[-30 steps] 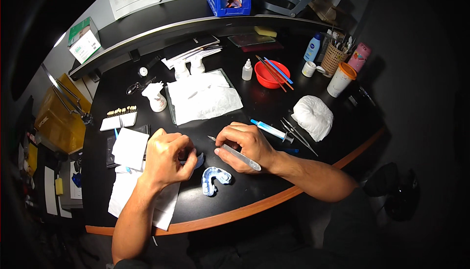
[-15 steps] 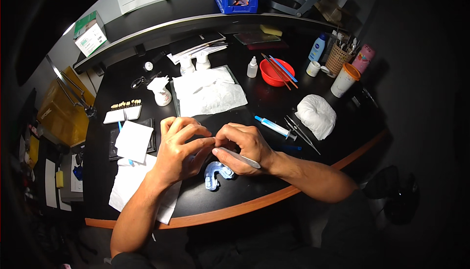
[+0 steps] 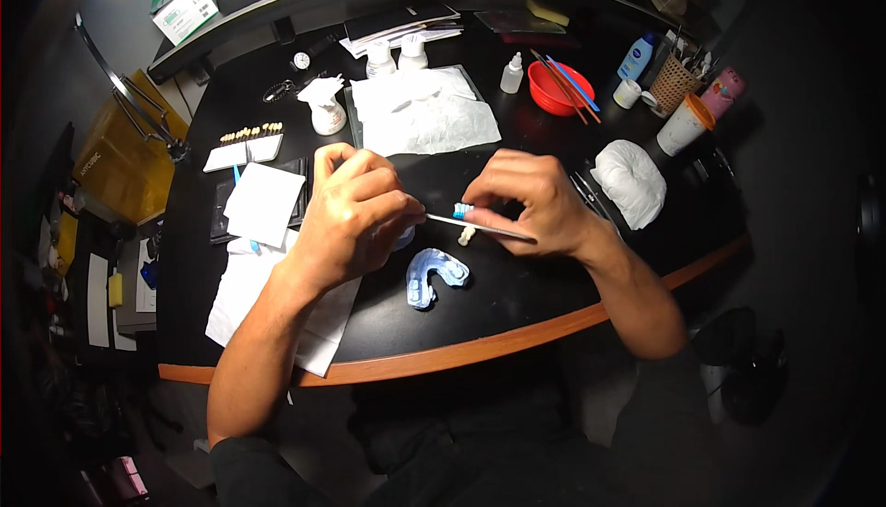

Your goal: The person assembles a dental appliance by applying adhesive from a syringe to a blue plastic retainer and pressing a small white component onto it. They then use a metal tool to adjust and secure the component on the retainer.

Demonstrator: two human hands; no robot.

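My left hand is closed, thumb and fingertips pinched together over the black table; what they hold is hidden. A pale blue piece shows partly beneath those fingers. My right hand is closed around a thin silver metal instrument, whose tip reaches the left fingertips. By the right fingers are a small blue-and-white piece and a cream tooth-like piece; whether they are held I cannot tell. Below both hands, a blue horseshoe-shaped dental mould lies on the table.
A white paper sheet lies beyond my hands, near a dropper bottle and a red bowl with brushes. Cotton wool sits at right. Left are white pads, tissue and a tooth-shade holder.
The view has shifted, so the table items appear higher and further right. My hands have moved apart, and the tooth-like and blue-and-white pieces now show between them.
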